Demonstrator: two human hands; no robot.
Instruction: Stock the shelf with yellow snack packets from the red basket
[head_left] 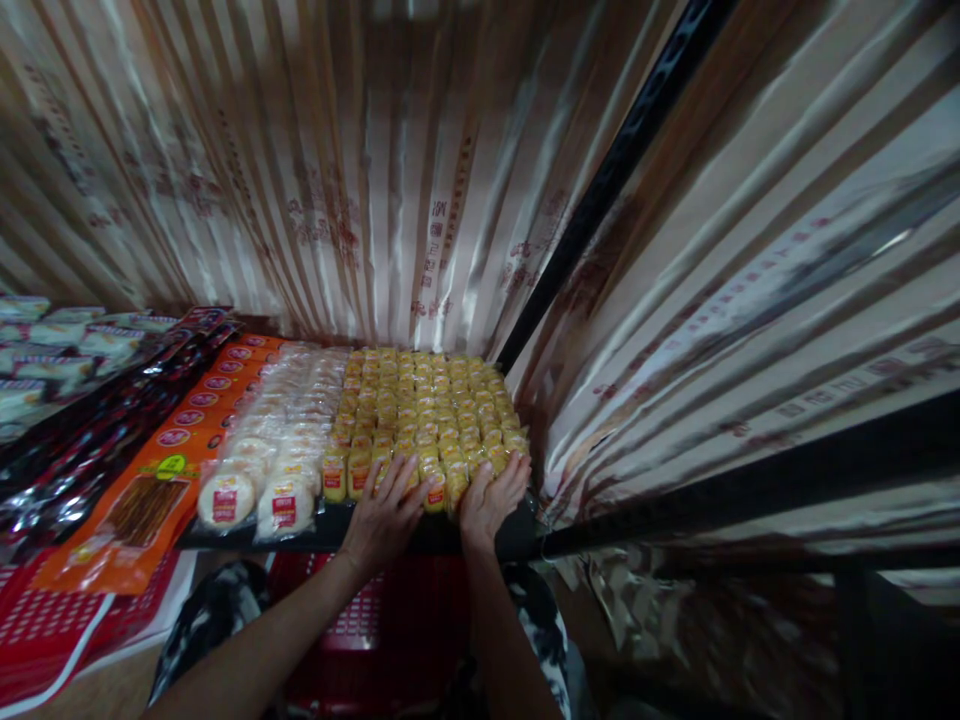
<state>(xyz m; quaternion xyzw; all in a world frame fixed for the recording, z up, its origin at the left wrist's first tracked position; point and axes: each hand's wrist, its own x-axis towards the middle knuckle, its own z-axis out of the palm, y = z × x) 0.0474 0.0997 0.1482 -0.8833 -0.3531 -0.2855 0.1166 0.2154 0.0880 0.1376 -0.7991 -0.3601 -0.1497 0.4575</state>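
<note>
Several rows of small yellow wrapped snack packs (427,405) fill the right part of a dark shelf (315,530). My left hand (386,515) lies flat on the front row, fingers spread over the packs. My right hand (491,495) rests beside it on the front right packs, fingers spread too. Neither hand has lifted a pack. To the left of the yellow packs stand rows of round white cakes in clear wrappers with red labels (259,475).
Orange packets (161,470) and dark glossy packets (67,450) lie further left, pale packets (52,345) behind them. Striped shiny curtains (375,170) hang behind and to the right, with a black frame post (600,190) between them. A red basket (390,630) sits below the shelf.
</note>
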